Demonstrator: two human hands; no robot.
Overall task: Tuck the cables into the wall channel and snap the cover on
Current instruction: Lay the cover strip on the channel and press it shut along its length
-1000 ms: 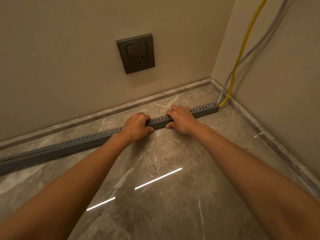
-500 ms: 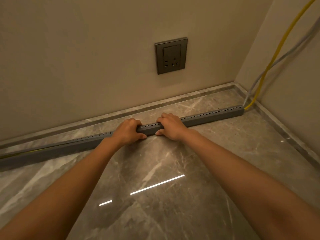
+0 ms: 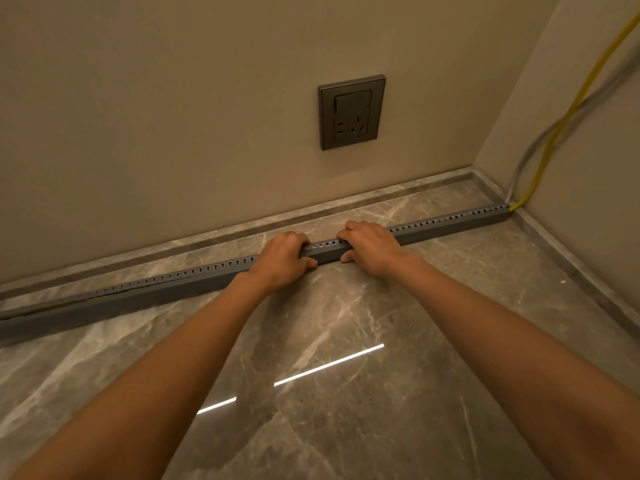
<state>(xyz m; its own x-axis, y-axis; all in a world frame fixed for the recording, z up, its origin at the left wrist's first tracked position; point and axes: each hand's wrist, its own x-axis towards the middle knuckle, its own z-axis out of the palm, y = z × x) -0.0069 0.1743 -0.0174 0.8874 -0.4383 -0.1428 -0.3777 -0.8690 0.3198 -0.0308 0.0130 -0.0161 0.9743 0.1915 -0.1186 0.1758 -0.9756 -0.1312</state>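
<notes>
Cable channel [image 3: 450, 225]: long grey slotted trunking, lying on the marble floor [image 3: 346, 393] just in front of the skirting, running from the left edge of view to the right corner of the room. A row of small slots shows along its upper edge.

Cover: appears seated along the right stretch up to the corner. Toward the far left the top looks not fully closed; a thin yellow line shows there along the upper edge, so that end is judged unfinished.

Yellow cable [image 3: 568, 109] and grey cable [image 3: 540, 136]: both come down the right wall and enter the channel's right end at the corner. Their run inside cannot be seen, apart from the yellow trace at the left.

Left hand [image 3: 282, 259]: grip curled over the top of the channel near its middle, fingers pressed together behind it, thumb on the front face.

Right hand [image 3: 372, 247]: just beside the left, a short bare length of channel between them; fingers draped over the top, thumb at the front lower edge, pressing down.

Wall socket [image 3: 352, 112]: dark plate on the back wall above the hands, nothing plugged in.

Progress, as a judgement: tucking mostly done, cover snapping about midway; the left portion remains to be pressed home.
</notes>
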